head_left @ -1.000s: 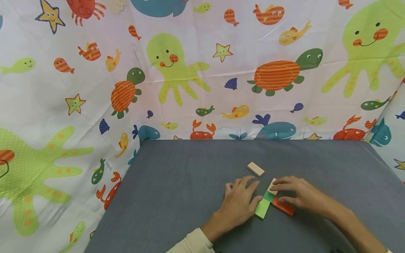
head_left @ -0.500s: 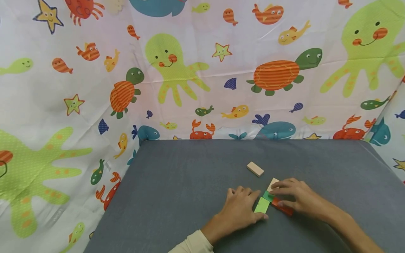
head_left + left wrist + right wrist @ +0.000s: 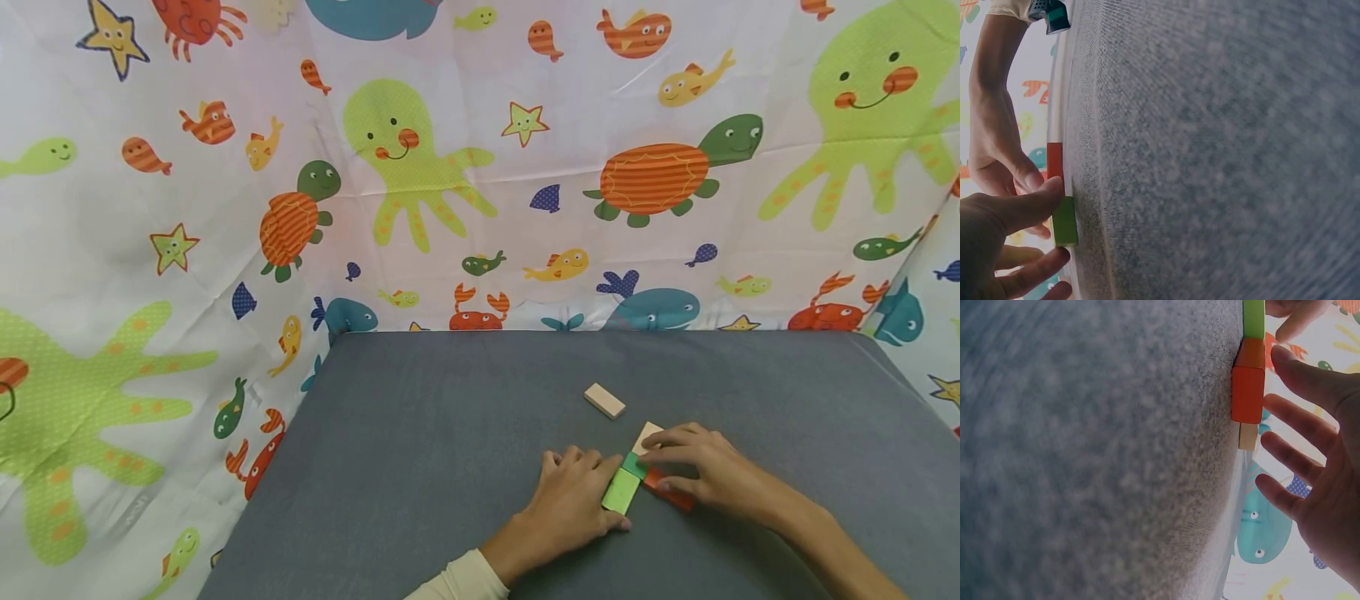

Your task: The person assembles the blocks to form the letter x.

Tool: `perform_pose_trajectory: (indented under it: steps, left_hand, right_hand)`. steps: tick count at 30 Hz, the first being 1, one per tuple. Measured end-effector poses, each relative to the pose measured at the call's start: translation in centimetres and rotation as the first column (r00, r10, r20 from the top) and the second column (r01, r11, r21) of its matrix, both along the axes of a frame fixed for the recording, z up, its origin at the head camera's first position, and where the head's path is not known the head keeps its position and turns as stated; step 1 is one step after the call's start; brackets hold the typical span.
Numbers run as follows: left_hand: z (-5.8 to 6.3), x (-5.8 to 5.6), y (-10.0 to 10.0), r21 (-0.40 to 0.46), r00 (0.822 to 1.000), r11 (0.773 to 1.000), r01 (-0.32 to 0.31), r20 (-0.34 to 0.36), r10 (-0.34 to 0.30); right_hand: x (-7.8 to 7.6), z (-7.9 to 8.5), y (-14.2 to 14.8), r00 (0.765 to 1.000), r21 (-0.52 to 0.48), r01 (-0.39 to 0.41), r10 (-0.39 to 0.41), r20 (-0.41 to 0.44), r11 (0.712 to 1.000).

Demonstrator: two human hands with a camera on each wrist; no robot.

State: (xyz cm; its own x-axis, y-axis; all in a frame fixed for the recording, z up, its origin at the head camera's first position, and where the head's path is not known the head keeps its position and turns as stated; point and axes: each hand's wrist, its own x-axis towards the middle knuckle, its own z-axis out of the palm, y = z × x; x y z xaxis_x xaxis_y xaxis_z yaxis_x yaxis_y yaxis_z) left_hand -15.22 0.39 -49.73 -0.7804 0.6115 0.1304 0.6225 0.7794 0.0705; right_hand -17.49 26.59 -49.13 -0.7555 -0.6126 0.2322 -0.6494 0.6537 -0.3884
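Four-sided wooden blocks lie joined on the grey table. A light green block [image 3: 622, 492] sits nearest the person, touching a small dark green block [image 3: 634, 466]. From the dark green one, a red block [image 3: 670, 492] runs to the right and a plain wooden block [image 3: 647, 437] points away. My left hand [image 3: 567, 502] pinches the light green block [image 3: 1065, 223] between thumb and fingers. Over the dark green and red blocks hovers or rests my right hand [image 3: 701, 464], its fingers loosely bent. The right wrist view shows those fingers spread beside the red block [image 3: 1247, 394], gripping nothing.
Another plain wooden block [image 3: 604, 401] lies apart, beyond the joined ones. The grey tabletop [image 3: 420, 433] ends at the back against a hanging cloth [image 3: 465, 192] printed with sea animals, which also covers the sides.
My left hand has drawn back toward the person, its thumb coming round the near end of the light green block. My right fingers have shifted slightly from the plain block toward the dark green one.
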Motion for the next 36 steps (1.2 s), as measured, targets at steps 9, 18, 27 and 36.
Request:
perform_pose_trajectory:
  steps: [9, 18, 27, 36]
  left_hand:
    - [0.6, -0.9, -0.3, 0.076, 0.993, 0.995, -0.059, 0.105, 0.051]
    - [1.3, -4.0, -1.4, 0.203, 0.998, 0.979, -0.025, 0.067, 0.012]
    - [1.3, -7.7, -1.6, 0.306, 0.978, 0.952, 0.029, 0.187, -0.09]
    - [1.4, -11.1, -1.2, 0.252, 0.97, 0.967, 0.039, 0.224, -0.097]
  right_hand:
    - [-0.1, -0.3, 0.1, 0.998, 0.004, -0.024, 0.024, -0.054, 1.0]
    - [-0.3, -0.5, 0.3, 0.995, 0.006, -0.045, 0.045, -0.084, 0.999]
    - [-0.2, -0.4, 0.3, 1.0, 0.018, -0.026, 0.026, 0.004, 0.999]
    - [0.0, -0.2, 0.4, 0.999, 0.012, -0.025, 0.025, 0.035, 1.0]
